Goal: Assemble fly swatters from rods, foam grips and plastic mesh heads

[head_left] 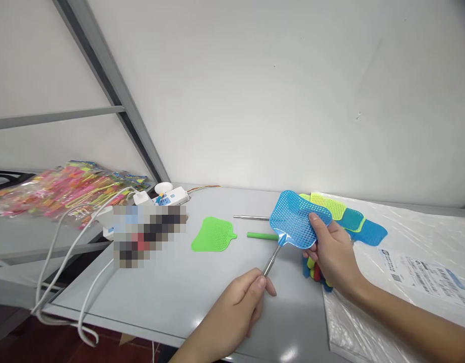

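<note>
A blue fly swatter head (292, 217) with a mesh face is held up over the table by my right hand (332, 247), its thumb pressed on the mesh. My left hand (242, 300) is closed around the thin metal rod (270, 263), whose upper end meets the neck of the blue head. On the table to the left lies a separate green swatter head (213, 235). Another metal rod (251, 218) and a green tube (261, 235) lie behind, partly covered by the blue head. Yellow swatter heads (328, 205) and blue ones are piled behind my right hand.
A white plastic package (406, 302) with a printed label covers the table's right side. At left are a power strip (175, 196), white cables (60, 257), a blurred patch and bagged colourful items (66, 194). A grey metal frame (111, 75) stands against the wall.
</note>
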Available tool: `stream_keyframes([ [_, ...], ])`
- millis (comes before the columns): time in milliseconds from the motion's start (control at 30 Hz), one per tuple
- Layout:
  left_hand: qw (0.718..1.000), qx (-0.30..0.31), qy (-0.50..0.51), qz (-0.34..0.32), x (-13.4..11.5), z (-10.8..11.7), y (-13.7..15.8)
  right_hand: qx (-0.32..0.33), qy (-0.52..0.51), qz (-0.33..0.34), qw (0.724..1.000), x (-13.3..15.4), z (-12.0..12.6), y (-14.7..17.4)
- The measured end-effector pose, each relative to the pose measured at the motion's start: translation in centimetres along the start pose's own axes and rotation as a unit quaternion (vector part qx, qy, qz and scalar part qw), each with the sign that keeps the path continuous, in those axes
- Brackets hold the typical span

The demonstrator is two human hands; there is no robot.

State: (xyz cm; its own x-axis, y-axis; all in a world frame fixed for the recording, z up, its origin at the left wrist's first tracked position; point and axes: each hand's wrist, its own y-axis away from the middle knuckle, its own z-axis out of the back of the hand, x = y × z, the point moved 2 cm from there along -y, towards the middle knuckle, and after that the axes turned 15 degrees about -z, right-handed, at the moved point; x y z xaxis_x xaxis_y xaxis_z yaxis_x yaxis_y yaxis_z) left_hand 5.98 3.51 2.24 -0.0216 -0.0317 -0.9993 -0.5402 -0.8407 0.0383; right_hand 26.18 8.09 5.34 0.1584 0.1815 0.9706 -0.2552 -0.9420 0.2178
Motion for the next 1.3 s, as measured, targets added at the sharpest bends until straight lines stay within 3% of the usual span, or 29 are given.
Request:
stream_keyframes([
  [167,0.999,-0.016,0.046,-0.001,-0.5,0.1,0.1,0.094,-0.009,-0.007,0.995,0.8,0.0,0.0],
  [300,0.991,0.022,0.133,0.01,-1.6,0.1,0.6,0.182,-0.006,-0.033,0.983,1.5,0.2,-0.2],
  [567,0.961,0.068,0.267,0.01,-3.2,-0.6,1.3,0.228,0.028,-0.034,0.973,2.6,-0.1,0.6],
  [667,0.948,0.101,0.302,-0.028,-3.7,-0.3,1.6,0.247,0.039,-0.037,0.967,3.5,-0.5,1.4],
  [867,0.945,0.13,0.289,-0.082,-6.0,0.6,3.0,0.239,0.02,-0.053,0.969,5.1,-1.7,4.6],
  [1033,0.946,0.145,0.275,-0.096,-7.4,-0.1,5.5,0.181,0.049,0.022,0.982,5.8,-2.6,7.6],
  [1300,0.971,0.095,0.185,-0.114,-8.1,-1.5,9.0,0.281,0.003,0.057,0.958,5.6,-4.1,11.3],
])
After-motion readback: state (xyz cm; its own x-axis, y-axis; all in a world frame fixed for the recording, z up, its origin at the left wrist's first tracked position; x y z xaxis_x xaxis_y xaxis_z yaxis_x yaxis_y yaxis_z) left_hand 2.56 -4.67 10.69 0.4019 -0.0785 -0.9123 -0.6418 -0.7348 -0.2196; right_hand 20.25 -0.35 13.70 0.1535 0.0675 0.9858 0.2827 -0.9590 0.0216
